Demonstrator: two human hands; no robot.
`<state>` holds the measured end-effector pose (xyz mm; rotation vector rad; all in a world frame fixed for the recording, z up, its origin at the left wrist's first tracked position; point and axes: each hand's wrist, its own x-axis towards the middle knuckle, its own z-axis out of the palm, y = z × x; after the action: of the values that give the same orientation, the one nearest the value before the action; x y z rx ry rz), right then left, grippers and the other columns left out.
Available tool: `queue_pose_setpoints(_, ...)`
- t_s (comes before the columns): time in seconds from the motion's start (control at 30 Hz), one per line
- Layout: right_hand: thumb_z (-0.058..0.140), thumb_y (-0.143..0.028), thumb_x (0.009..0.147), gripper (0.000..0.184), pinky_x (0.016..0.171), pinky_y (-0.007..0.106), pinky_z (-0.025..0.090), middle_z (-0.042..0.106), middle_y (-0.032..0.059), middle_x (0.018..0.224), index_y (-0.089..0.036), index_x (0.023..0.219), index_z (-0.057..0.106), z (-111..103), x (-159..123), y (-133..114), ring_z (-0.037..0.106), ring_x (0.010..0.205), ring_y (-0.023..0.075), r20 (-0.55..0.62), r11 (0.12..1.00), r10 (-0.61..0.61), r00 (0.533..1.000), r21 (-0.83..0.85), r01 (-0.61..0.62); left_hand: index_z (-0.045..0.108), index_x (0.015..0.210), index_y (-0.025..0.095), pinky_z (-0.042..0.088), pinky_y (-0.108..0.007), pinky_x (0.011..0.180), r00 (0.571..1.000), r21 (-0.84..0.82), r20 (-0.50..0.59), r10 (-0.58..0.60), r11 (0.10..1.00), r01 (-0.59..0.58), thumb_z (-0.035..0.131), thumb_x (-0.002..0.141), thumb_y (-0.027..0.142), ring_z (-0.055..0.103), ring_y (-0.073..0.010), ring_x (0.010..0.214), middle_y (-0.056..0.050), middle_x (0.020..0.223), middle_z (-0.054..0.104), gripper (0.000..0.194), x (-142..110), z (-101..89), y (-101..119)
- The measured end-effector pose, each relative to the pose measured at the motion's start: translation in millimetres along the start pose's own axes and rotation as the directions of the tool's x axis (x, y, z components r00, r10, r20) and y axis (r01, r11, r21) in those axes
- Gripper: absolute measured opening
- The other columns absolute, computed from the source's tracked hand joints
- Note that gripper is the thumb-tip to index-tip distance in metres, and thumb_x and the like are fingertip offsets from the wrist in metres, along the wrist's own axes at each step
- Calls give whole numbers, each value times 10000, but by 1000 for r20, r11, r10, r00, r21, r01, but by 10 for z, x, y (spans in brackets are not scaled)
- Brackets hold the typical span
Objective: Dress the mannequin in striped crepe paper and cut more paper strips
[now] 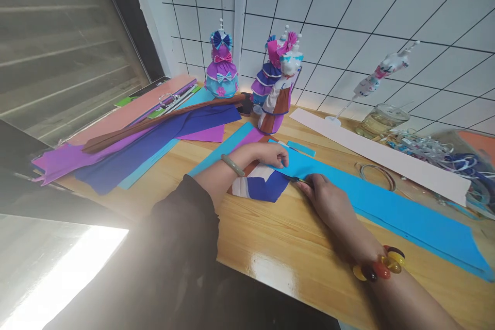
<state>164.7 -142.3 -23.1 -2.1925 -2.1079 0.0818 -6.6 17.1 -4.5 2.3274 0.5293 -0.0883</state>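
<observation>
A long bright blue crepe paper strip (386,206) lies slantwise across the wooden table. My left hand (273,154), with a pale bangle on the wrist, rests at the strip's left end, its fingers curled down onto the paper. In my right hand (328,196) is a slim dark-bladed tool that looks like scissors (297,179). The blades point left at the strip's near edge, and the handles are mostly hidden by my fingers. Just below my left hand lies a folded dark blue piece (266,188) beside white and brown pieces. A small blue scrap (301,148) lies beyond the strip.
Stacked coloured paper strips (162,139) cover the table's left side. Small dress forms in paper dresses (222,69) stand at the back, and a bare-looking form (382,75) leans right. A pale pink strip (379,154), a glass jar (381,121) and tangled ribbons (429,152) lie right.
</observation>
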Motion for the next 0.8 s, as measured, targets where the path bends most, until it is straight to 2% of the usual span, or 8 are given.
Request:
queue_pose_setpoints(0.13,283,-611,883,518,629,310,399,652,116,928,-182,940,568,1,33,-35,629,823,252,-6,1000,-5,1000,-3,5,630,1014,163,367,-208,593,1000,49,-15,-8,999,8,526,731,204,497,-106,706,-15,878,621,304,-23,-3,40)
queue_pose_setpoints(0.5,283,-599,886,496,596,318,391,666,94,838,-201,885,578,-25,-27,7,618,747,250,13,1000,18,1000,15,-18,634,1033,169,368,-205,610,1000,49,-17,-16,999,17,529,753,203,513,-107,732,-16,906,630,301,-34,-8,55)
queue_pose_setpoints(0.8,291,-597,888,495,622,322,400,655,110,938,-186,950,559,9,31,-84,631,807,259,-15,999,-15,1000,-45,14,630,1049,140,400,-201,691,1000,15,-9,2,1000,-2,545,764,197,548,-113,823,-28,982,649,303,-40,-23,55)
